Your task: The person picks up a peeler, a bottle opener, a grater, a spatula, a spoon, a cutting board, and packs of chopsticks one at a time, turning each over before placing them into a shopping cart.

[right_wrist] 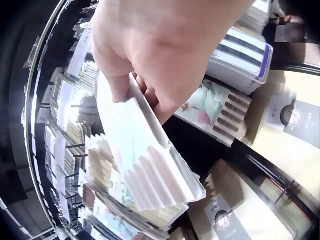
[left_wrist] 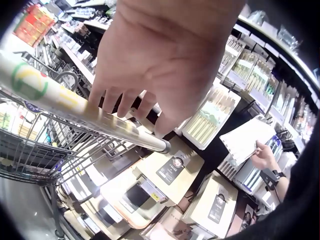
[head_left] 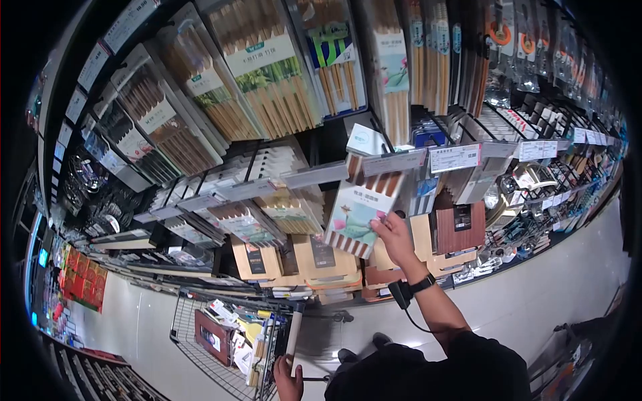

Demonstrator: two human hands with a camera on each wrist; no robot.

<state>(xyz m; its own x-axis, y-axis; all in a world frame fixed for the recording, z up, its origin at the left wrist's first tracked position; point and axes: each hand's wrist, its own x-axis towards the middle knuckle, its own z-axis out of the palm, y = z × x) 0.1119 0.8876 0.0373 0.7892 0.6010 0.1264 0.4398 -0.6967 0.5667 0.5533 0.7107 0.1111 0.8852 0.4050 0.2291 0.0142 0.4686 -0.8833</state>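
Note:
My right hand [head_left: 394, 242] pinches a flat pack of chopsticks [head_left: 361, 212] along its lower right edge. The pack has a pale label with pink flowers, and brown sticks show at both ends. Seen from the right wrist, the thumb of my right hand [right_wrist: 155, 55] lies on one broad face of the pack [right_wrist: 145, 155], with the fingers behind it. My left hand [head_left: 289, 382] is down at the shopping cart's handle [head_left: 294, 334]. In the left wrist view the fingertips of my left hand [left_wrist: 150, 70] rest along the light handle bar [left_wrist: 75, 102].
Hanging chopstick packs [head_left: 264, 80] fill the rack above. A price rail [head_left: 455, 158] crosses in front of the held pack. Wooden cutting boards [head_left: 328, 257] stand on the shelf below. The wire cart [head_left: 184, 327] holds a brown boxed item [head_left: 212, 337] and other goods.

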